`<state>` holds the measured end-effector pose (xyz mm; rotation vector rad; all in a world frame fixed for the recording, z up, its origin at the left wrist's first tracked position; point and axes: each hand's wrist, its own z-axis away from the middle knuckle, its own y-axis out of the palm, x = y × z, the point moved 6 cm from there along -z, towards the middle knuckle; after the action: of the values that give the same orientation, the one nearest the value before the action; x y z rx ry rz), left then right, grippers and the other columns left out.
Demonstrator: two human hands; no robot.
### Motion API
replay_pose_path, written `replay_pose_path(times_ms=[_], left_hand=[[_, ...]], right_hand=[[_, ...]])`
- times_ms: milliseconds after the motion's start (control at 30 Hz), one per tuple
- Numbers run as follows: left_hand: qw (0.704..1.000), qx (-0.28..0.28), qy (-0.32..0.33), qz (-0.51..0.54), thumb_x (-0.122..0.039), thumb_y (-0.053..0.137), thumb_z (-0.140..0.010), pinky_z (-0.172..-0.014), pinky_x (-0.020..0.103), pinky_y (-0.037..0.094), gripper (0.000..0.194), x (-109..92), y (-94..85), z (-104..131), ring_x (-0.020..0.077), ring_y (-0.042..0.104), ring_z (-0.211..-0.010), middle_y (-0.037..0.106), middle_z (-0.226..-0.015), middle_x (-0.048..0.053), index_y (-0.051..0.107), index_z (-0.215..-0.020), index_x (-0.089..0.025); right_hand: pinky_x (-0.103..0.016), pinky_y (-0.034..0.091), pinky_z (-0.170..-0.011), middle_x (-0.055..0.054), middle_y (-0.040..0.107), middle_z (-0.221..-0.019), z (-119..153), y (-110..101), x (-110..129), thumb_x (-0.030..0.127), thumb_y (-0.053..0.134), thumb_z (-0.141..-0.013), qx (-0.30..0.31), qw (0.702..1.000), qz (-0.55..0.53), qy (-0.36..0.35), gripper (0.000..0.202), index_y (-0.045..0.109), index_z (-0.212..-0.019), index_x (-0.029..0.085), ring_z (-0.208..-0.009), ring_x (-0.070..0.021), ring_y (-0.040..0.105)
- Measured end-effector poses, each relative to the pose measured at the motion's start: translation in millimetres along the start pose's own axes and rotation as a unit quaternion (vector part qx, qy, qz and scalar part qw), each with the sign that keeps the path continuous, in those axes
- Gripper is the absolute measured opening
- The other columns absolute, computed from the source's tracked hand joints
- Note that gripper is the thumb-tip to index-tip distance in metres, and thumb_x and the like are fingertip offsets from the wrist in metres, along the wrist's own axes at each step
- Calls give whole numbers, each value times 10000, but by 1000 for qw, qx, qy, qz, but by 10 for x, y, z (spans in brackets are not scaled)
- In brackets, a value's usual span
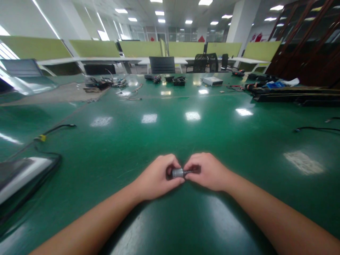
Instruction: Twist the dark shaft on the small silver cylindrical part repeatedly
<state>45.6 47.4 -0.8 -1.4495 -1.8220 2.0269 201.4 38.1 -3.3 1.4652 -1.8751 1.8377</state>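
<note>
Low in the middle of the view, a small grey metal cylinder (177, 173) sits between the thumb and fingers of my left hand (160, 177). From its right end runs a thin dark shaft-like part (188, 172), pinched by the fingertips of my right hand (208, 171). The two hands nearly meet, just over the green tabletop (170, 141). The cylinder lies roughly level, its left end partly hidden by my left fingers. Its exact kind, and whether the dark part is joined to it, cannot be made out.
A silver-edged device (29, 173) with a black cable stands at the left edge. Another black cable (318, 128) lies at the right. Dark bars (294, 95) are stacked at the far right. Loose electronics, wires and a white box (212, 81) line the table's far side.
</note>
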Motion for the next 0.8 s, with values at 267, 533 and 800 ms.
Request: replay_pose_path(times_ms=[267, 533, 800], left_hand=[[1000, 13, 1, 23, -401, 631, -932, -673, 272, 401, 206, -6, -21, 3, 156, 552, -724, 599, -784, -12, 628, -918, -195], [1000, 14, 0, 3, -340, 722, -841, -670, 270, 399, 189, -4, -15, 6, 159, 567, -728, 623, -795, -17, 639, -937, -201], [1000, 7, 4, 3, -343, 720, -840, -688, 276, 397, 188, -8, -26, 12, 162, 566, -740, 618, -799, -13, 621, -904, -196]], right_hand=[[-255, 429, -711, 1, 699, -795, 12, -8, 37, 147, 741, -802, 3, 999, 24, -26, 72, 747, -861, 188, -741, -133, 610], [-282, 420, -766, 9, 710, -833, 11, 15, 37, 178, 760, -805, 6, 998, 50, -29, 95, 744, -894, 207, -789, -142, 623], [-289, 410, -778, 3, 709, -839, 19, 17, 52, 188, 738, -818, 9, 998, 60, -33, 78, 736, -894, 209, -799, -149, 617]])
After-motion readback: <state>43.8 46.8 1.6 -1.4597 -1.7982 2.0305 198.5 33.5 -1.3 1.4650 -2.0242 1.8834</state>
